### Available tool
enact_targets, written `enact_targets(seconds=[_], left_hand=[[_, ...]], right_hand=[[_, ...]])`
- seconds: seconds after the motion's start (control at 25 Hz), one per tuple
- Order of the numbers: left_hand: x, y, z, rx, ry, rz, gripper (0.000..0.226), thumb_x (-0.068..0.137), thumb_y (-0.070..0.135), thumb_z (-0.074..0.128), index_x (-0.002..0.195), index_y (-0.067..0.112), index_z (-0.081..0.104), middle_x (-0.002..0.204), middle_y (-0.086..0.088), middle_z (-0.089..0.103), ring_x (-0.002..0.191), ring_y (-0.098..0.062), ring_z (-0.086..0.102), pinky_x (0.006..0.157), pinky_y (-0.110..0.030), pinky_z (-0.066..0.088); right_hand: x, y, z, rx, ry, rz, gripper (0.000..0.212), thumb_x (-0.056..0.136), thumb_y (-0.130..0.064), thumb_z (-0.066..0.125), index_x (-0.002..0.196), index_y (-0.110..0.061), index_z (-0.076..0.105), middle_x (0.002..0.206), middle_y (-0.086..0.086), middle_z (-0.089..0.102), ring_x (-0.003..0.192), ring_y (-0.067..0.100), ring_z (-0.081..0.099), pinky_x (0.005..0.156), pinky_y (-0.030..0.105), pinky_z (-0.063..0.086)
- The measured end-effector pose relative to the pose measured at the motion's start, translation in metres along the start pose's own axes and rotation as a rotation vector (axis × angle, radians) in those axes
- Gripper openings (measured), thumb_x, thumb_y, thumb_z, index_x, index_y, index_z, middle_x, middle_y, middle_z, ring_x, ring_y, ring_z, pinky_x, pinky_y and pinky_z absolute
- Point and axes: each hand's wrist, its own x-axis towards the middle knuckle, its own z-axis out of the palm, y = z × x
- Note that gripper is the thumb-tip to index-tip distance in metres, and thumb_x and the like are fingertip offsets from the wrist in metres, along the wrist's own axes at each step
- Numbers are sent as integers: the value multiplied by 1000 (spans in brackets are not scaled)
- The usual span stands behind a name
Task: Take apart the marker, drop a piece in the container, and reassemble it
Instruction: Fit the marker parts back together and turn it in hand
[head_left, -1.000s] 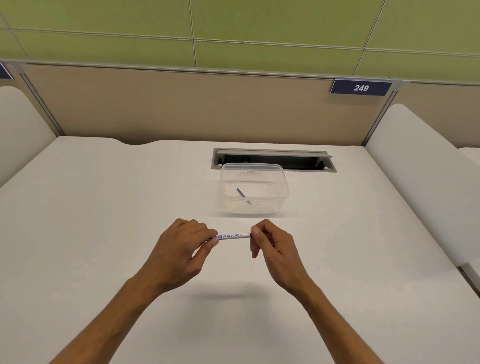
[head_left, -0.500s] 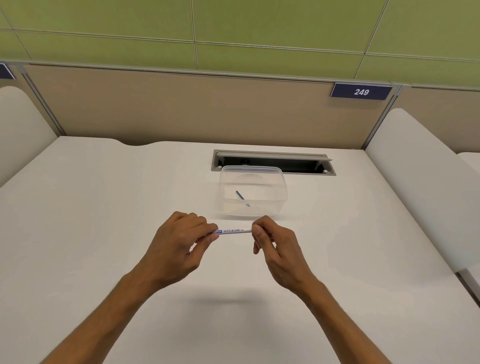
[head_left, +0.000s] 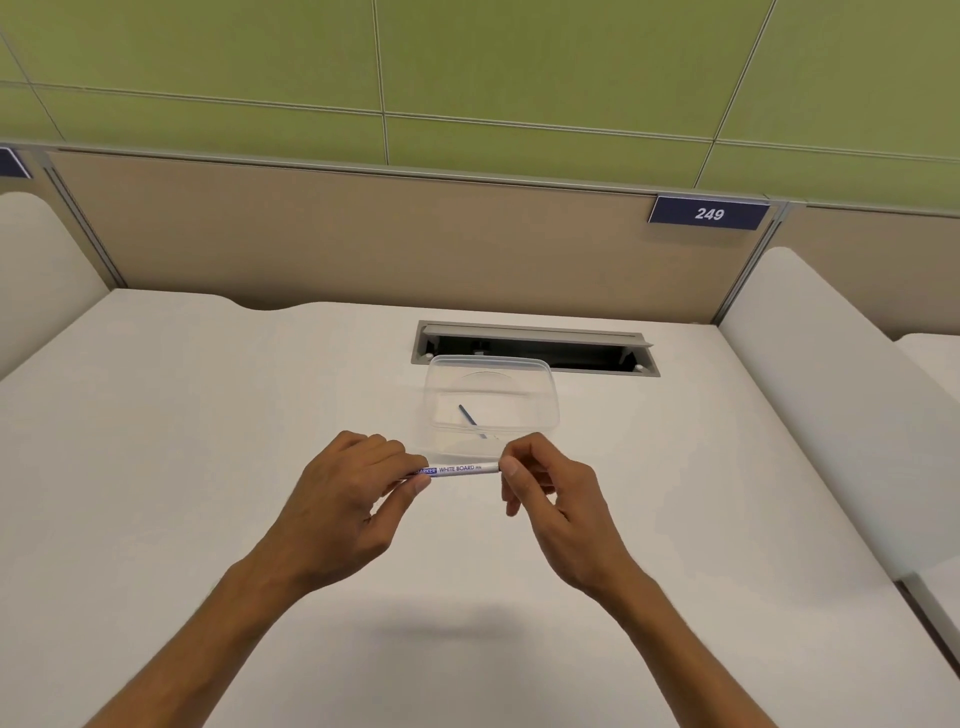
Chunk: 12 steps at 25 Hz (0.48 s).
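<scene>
A thin white whiteboard marker (head_left: 460, 469) with blue lettering lies level between my two hands above the table. My left hand (head_left: 348, 499) pinches its left end, which is hidden in my fingers. My right hand (head_left: 550, 493) pinches the right end with thumb and forefinger. Just behind the marker stands a clear plastic container (head_left: 540, 384) with no lid. A thin dark blue piece (head_left: 467, 414) lies slanted on its bottom.
The white desk (head_left: 182, 467) has a grey cable slot (head_left: 535, 345) with an open flap behind the container. Beige partitions rise at the back, with a blue sign reading 249 (head_left: 709, 213). White rounded dividers (head_left: 831, 389) flank both sides.
Both hands with the marker have drifted slightly away from me, closer to the container. The grip on both ends is the same.
</scene>
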Motion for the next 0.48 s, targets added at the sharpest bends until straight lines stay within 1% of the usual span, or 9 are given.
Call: enact_targets(seconds=[0.08,0.16,0.28,0.36,0.48], left_hand=[[3,1,-3,-30,10,-15,23,94,31,46,89,19,64,67,15,42,60,-10,41,65,-25,36],[5,4,-6,-60,9,-34,23,94,34,45,90,22,63,67,19,42,61,-8,41,64,-20,33],[7,8,-7,-90,-3,-53,24,94,42,43,91,28,62,66,24,41,62,-9,42,63,-19,33],[10,10,-7,-99,7,-51,25,94,44,44,89,28,63,65,26,40,60,-10,42,63,-22,36],[13,11,-8,-63,54,-16,26,93,41,47,86,24,66,64,22,39,57,-11,40,62,-27,37]], right_hand=[[1,-3,-6,-147,10,-64,17,97,-46,43,92,-33,53,74,-15,61,69,13,63,64,33,51],[1,-5,-9,-271,16,-139,15,98,-45,38,94,-36,50,77,-18,59,71,12,62,63,32,50],[1,-4,-12,-367,38,-257,15,100,-40,36,95,-34,48,72,-12,54,63,10,55,58,29,46],[3,-4,-13,-407,39,-318,17,101,-37,35,93,-28,47,69,-8,53,57,12,49,53,32,44],[5,-5,-16,-379,2,-293,24,102,-37,32,85,-25,43,64,-2,55,55,19,48,52,39,43]])
